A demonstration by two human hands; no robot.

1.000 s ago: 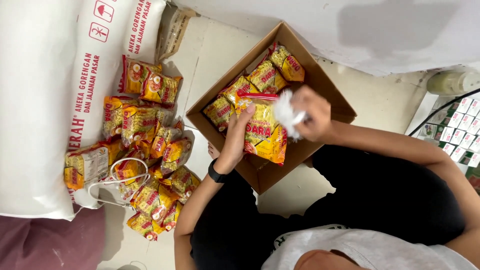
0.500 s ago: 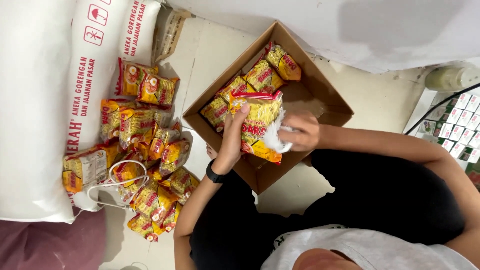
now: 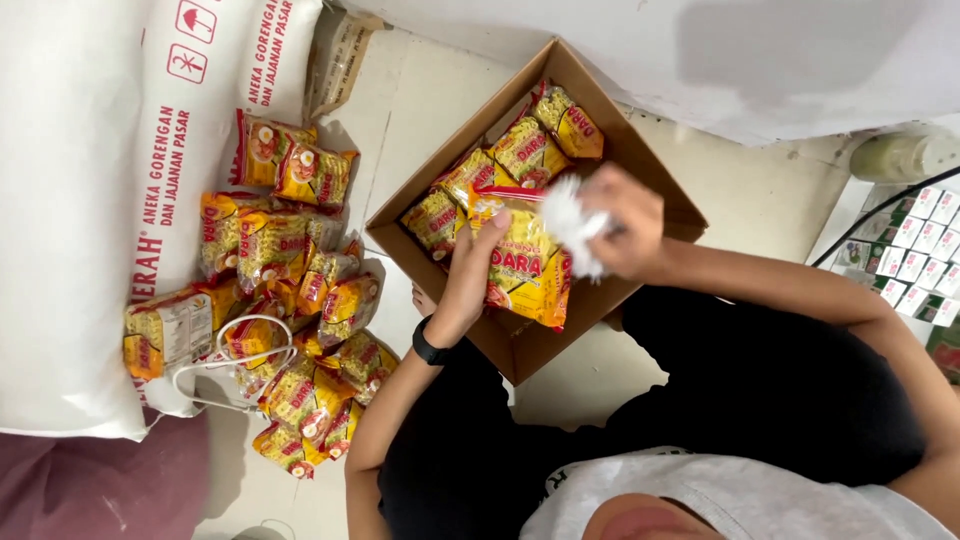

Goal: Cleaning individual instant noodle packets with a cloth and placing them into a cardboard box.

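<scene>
At the far left, a big white sack [image 3: 90, 210] with red printing lies along the floor [image 3: 420, 110]. Just beside it is a loose heap of yellow-and-red snack packets [image 3: 285, 290], some overlapping, with a white plastic hanger [image 3: 235, 362] resting on the lower ones.

Further right stands an open cardboard box [image 3: 660, 200], turned cornerwise to the person, with more of the same packets [image 3: 530, 150] packed inside along its far side. The left hand [image 3: 470, 275], a black band at its wrist, reaches over the box's near edge; its grip is closed on the left edge of a yellow snack packet [image 3: 525, 265], which is held up over the front half of the box. The right hand [image 3: 625, 220] hovers just beside that packet's upper right corner, its grip bunched around a crumpled white cloth or tissue [image 3: 572, 222], which is blurred and appears to touch the packet's face.

At the far right edge, a rack of small white boxes [image 3: 915, 245] sits near a pale green bottle [image 3: 900, 155] lying by the wall.
</scene>
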